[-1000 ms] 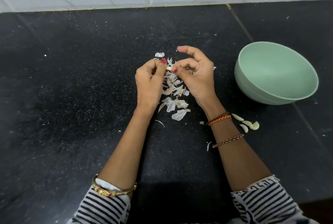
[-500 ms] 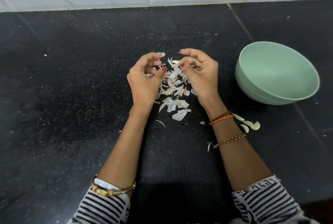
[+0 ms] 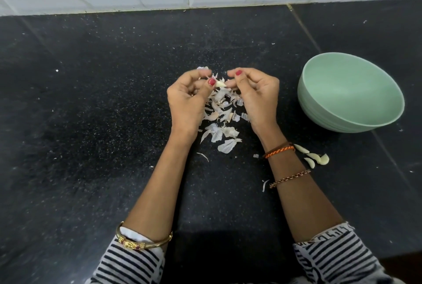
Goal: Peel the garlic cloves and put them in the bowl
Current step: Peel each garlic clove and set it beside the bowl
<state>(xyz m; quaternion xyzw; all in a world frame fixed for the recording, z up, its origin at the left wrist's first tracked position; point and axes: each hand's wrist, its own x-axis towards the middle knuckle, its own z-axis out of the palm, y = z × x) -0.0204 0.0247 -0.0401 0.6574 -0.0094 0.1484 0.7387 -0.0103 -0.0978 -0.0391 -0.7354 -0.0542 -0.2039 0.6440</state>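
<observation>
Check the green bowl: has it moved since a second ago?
No. The green bowl sits in the same spot against the counter seam, right of both hands.

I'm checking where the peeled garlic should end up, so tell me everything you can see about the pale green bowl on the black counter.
The pale green round bowl looks like smooth matte plastic or melamine, with faint stepped ridges around its outer wall. It sits tilted, its opening tipped toward the camera. Its visible inside holds nothing. It rests on the speckled black stone counter, to the right of the right hand, untouched by either hand. A few peeled garlic cloves lie on the counter nearer the camera, apart from it.
</observation>
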